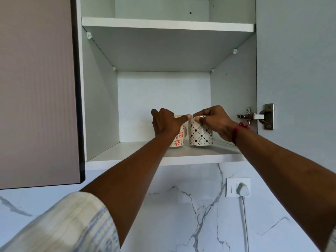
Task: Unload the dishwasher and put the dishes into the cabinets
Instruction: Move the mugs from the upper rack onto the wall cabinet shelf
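Note:
Two mugs stand side by side on the lower shelf (181, 155) of an open wall cabinet. The left mug (179, 138) is cream with red flowers, and my left hand (166, 123) grips it from the front, covering most of it. The right mug (200, 134) is cream with a black diamond pattern, and my right hand (216, 120) holds it at the rim, fingers curled over its top edge. Both mugs rest upright on the shelf and stand close together.
The cabinet's upper shelf (167, 24) holds nothing I can see. Its door (36, 88) hangs open at the left, and a hinge (254, 116) sits on the right wall. Below, on the marble backsplash, is a wall socket with a white plug (240, 188).

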Tool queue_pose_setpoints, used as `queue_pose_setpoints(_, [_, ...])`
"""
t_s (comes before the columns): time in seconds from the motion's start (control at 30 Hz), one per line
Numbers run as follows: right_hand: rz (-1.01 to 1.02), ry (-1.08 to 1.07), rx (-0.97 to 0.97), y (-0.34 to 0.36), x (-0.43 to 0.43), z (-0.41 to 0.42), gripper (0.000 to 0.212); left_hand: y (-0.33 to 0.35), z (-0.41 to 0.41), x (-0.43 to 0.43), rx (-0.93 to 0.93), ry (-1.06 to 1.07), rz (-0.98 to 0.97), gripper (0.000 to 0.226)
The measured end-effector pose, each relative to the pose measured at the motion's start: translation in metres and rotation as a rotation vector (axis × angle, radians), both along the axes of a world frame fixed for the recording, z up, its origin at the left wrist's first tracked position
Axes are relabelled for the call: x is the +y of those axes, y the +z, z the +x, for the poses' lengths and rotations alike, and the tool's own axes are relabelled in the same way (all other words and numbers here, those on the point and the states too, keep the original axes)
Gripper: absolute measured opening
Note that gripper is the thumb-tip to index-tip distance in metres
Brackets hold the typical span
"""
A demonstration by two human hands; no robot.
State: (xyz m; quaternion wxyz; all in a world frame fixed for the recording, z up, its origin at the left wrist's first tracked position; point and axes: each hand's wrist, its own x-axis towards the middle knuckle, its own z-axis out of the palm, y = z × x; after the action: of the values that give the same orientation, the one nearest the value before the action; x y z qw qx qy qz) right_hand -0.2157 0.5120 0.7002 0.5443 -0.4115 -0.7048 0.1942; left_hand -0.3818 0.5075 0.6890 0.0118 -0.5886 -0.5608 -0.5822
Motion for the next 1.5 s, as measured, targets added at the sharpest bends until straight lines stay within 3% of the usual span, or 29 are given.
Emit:
queue_pose_setpoints(0.73, [0.089,-0.168,-0.184,-0.008,0.051,0.009,0.022,0.006,0.017,0.069,0.209,-0.024,-0.244,0.06])
queue_pose_setpoints(0.97, [0.093,-0.182,-0.267,-0.011,0.052,0.004,0.027,0.006,0.023,0.071,0.325,0.002,-0.324,0.081])
queue_pose_setpoints(1.03, [0.076,-0.185,-0.293,-0.011,0.056,0.002,0.029,0.009,0.03,0.058,0.269,-0.039,-0.378,0.084])
queue_pose_setpoints(1.13, [0.088,-0.232,-0.416,-0.012,0.058,0.005,0.037,0.01,0.031,0.044,0.132,-0.171,-0.407,0.07])
queue_pose_setpoints(1.3, [0.153,-0.259,-0.34,-0.012,0.037,0.014,0.056,0.005,0.016,0.032,-0.082,-0.273,-0.445,0.087])
queue_pose_setpoints(1.4, [0.194,-0.238,-0.419,-0.014,0.017,0.011,0.06,-0.001,0.011,0.008,0.001,-0.282,-0.39,0.077])
queue_pose_setpoints(1.5, [0.295,-0.262,-0.479,-0.025,-0.011,0.005,0.06,-0.013,0.0,-0.022,0.297,-0.209,-0.326,0.068])
